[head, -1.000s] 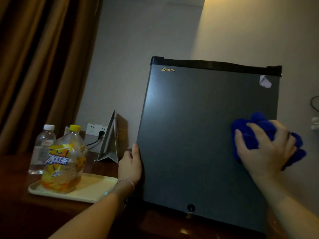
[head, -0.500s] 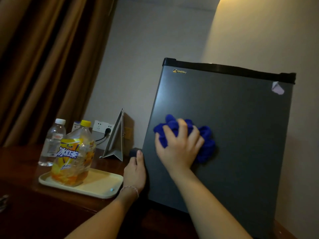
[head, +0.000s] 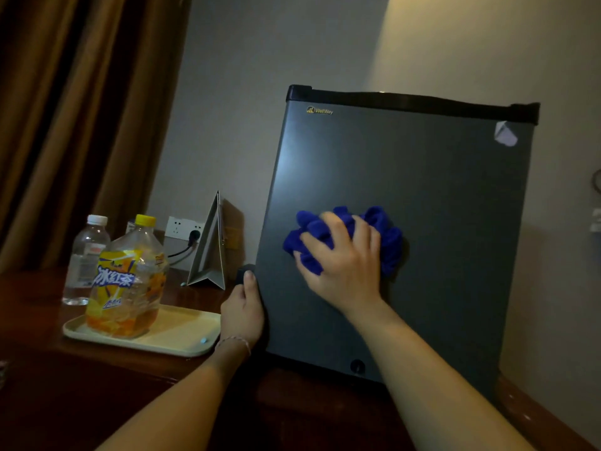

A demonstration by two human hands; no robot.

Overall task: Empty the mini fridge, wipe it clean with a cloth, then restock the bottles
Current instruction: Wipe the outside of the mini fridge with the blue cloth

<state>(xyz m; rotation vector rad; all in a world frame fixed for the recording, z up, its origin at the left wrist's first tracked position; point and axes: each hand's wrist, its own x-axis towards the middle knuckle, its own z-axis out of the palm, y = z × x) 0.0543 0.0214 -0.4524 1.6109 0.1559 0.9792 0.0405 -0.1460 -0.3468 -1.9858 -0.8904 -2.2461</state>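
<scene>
Where the brown curtain (head: 74, 125) hangs at the far left, a clear plastic water bottle with a white cap (head: 85, 258) stands upright on the dark wooden tabletop (head: 97, 385), just behind a large iced-tea bottle with a yellow cap and yellow-orange label (head: 128, 281). That bottle stands on a pale rectangular plastic tray (head: 182, 333). Behind the tray a white wall socket (head: 183, 227) has a black plug in it, and a folded grey tent card (head: 209, 249) stands beside it. The left hand (head: 242, 309) curls round the left edge of the closed dark grey mini fridge (head: 439, 206), gripping it. On the door's middle, the right hand (head: 344, 265) presses a bunched blue cloth (head: 387, 236) flat against the surface, fingers spread and bent over it. A torn white sticker (head: 505, 134) sits near the door's upper right corner.
</scene>
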